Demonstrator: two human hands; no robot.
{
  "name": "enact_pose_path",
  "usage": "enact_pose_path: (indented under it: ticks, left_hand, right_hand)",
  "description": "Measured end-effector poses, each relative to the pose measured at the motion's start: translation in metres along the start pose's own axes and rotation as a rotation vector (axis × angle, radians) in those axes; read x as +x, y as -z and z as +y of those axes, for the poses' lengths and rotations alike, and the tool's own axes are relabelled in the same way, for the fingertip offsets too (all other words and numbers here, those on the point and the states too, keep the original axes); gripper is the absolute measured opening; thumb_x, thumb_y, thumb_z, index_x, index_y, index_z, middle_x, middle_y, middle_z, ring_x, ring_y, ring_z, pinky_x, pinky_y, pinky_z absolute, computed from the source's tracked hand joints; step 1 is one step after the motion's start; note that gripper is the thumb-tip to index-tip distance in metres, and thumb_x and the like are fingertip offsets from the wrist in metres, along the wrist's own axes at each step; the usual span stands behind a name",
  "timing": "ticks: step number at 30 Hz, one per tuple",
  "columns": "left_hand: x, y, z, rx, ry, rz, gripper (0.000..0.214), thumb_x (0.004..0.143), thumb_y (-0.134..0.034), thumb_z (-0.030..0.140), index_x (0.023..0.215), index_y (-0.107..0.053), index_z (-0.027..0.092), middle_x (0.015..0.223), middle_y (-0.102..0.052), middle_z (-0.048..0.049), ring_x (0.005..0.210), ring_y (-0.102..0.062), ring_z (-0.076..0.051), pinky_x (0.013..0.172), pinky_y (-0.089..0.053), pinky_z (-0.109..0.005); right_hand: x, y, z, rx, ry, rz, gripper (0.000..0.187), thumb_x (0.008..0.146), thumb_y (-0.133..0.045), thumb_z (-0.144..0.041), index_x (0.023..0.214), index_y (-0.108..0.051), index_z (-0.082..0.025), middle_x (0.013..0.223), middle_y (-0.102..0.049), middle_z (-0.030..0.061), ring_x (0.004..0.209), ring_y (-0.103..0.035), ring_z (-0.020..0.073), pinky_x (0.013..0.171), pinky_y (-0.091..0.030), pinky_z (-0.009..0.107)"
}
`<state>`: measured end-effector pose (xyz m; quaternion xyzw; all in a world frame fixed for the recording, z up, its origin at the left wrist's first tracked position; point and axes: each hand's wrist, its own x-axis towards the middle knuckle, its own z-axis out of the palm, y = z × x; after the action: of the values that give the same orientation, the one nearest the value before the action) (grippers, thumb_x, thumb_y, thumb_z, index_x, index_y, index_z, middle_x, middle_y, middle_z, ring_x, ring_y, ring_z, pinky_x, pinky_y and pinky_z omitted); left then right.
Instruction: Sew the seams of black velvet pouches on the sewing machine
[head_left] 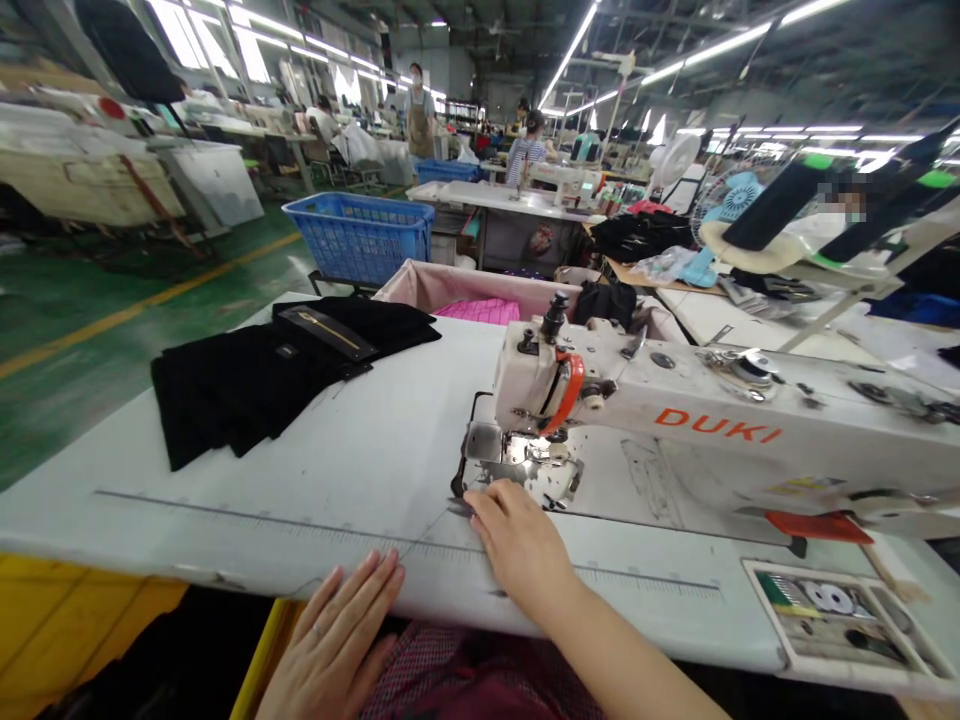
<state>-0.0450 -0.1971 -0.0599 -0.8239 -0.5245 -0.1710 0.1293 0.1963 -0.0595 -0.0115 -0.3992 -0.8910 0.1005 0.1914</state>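
My right hand [519, 540] rests on the white sewing table [360, 460], fingers curled at the needle plate [525, 460] of a white sewing machine [720, 420]. The fingertips press on a small dark thing I cannot make out. My left hand [341, 630] lies at the table's near edge, fingers stretched out and together, holding nothing. A stack of black fabric pieces [277, 375] with a gold zipper on top sits at the left of the table, well away from both hands.
A cloth-lined bin [457, 285] with pink fabric stands behind the table, and a blue basket [360, 235] beyond it. A small parts tray [832, 610] sits at the right front. Yellow crates [67, 630] are below left. Other people work at far tables.
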Motion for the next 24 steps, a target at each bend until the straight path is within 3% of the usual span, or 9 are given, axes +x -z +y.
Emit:
enact_pose_path:
  ticks: [4, 6, 8, 11, 12, 14, 18, 21, 24]
  left_hand:
    - [-0.002, 0.005, 0.0, -0.034, -0.025, -0.005, 0.062, 0.092, -0.057, 0.02, 0.152, -0.041, 0.016, 0.15, -0.053, -0.0077, 0.142, -0.046, -0.023, 0.127, -0.018, -0.039]
    - [-0.013, 0.013, -0.01, -0.097, -0.064, 0.008, 0.064, 0.09, -0.057, 0.017, 0.152, -0.041, 0.021, 0.141, -0.062, -0.005, 0.135, -0.053, -0.023, 0.126, -0.024, -0.041]
    - [-0.026, 0.023, -0.032, -0.146, -0.048, 0.034, 0.066, 0.089, -0.056, 0.014, 0.152, -0.041, 0.029, 0.122, -0.072, -0.001, 0.123, -0.062, -0.022, 0.12, -0.037, -0.041]
    - [-0.034, 0.042, -0.089, -0.044, 0.144, 0.09, 0.046, 0.092, -0.055, 0.022, 0.136, -0.057, 0.033, 0.1, -0.075, -0.0003, 0.108, -0.067, -0.024, 0.103, -0.052, -0.041]
    - [-0.03, 0.047, -0.111, 0.026, 0.258, 0.11, 0.033, 0.094, -0.054, 0.028, 0.125, -0.064, 0.03, 0.101, -0.074, -0.0029, 0.107, -0.066, -0.028, 0.101, -0.052, -0.046]
    - [-0.009, 0.054, -0.155, 0.123, 0.436, 0.084, 0.033, 0.099, -0.046, 0.038, 0.117, -0.066, 0.019, 0.109, -0.071, -0.0105, 0.114, -0.061, -0.035, 0.108, -0.043, -0.056]
    - [0.054, 0.049, -0.22, 0.134, 0.505, -0.042, 0.039, 0.1, -0.041, 0.039, 0.124, -0.061, 0.015, 0.138, -0.06, -0.0116, 0.131, -0.052, -0.029, 0.115, -0.037, -0.045]
    - [0.088, 0.036, -0.239, 0.16, 0.553, -0.13, 0.053, 0.093, -0.053, 0.046, 0.131, -0.056, 0.01, 0.134, -0.062, -0.0179, 0.123, -0.057, -0.034, 0.107, -0.043, -0.046]
    - [0.1, 0.028, -0.239, 0.173, 0.557, -0.226, 0.05, 0.088, -0.057, 0.037, 0.128, -0.058, 0.006, 0.114, -0.069, -0.0189, 0.103, -0.066, -0.034, 0.092, -0.05, -0.043]
  right_hand:
    - [0.005, -0.003, 0.002, 0.015, 0.003, 0.023, 0.026, 0.096, -0.054, -0.011, 0.119, -0.063, -0.02, 0.099, -0.059, 0.0083, 0.09, -0.058, 0.0234, 0.081, -0.054, 0.038]
    - [-0.004, 0.004, 0.008, 0.045, -0.019, 0.06, 0.025, 0.098, -0.051, -0.013, 0.119, -0.062, -0.021, 0.101, -0.06, 0.0087, 0.092, -0.059, 0.0236, 0.082, -0.055, 0.038]
    - [-0.023, 0.02, 0.026, 0.083, -0.067, 0.139, 0.026, 0.101, -0.047, -0.019, 0.124, -0.059, -0.023, 0.107, -0.061, 0.01, 0.096, -0.061, 0.0248, 0.086, -0.055, 0.041]
    - [-0.063, 0.046, 0.079, -0.001, -0.237, 0.287, 0.032, 0.103, -0.046, -0.034, 0.131, -0.056, -0.025, 0.114, -0.061, 0.012, 0.101, -0.062, 0.0277, 0.09, -0.053, 0.045]
    - [-0.076, 0.051, 0.101, -0.068, -0.29, 0.333, 0.034, 0.102, -0.046, -0.039, 0.131, -0.056, -0.025, 0.113, -0.062, 0.0123, 0.099, -0.062, 0.0291, 0.089, -0.053, 0.047]
    - [-0.094, 0.055, 0.141, -0.203, -0.315, 0.407, 0.039, 0.099, -0.046, -0.046, 0.128, -0.06, -0.023, 0.107, -0.064, 0.0139, 0.095, -0.063, 0.032, 0.09, -0.051, 0.051]
    - [-0.105, 0.046, 0.177, -0.404, -0.276, 0.444, 0.041, 0.095, -0.048, -0.048, 0.123, -0.066, -0.023, 0.118, -0.065, 0.0149, 0.108, -0.061, 0.0378, 0.096, -0.045, 0.057]
    - [-0.104, 0.04, 0.178, -0.387, -0.2, 0.425, 0.039, 0.093, -0.052, -0.048, 0.121, -0.066, -0.024, 0.123, -0.066, 0.0123, 0.112, -0.061, 0.0361, 0.099, -0.045, 0.055]
    - [-0.103, 0.04, 0.177, -0.361, -0.159, 0.42, 0.034, 0.093, -0.053, -0.047, 0.115, -0.068, -0.025, 0.122, -0.066, 0.011, 0.109, -0.063, 0.0337, 0.099, -0.046, 0.054]
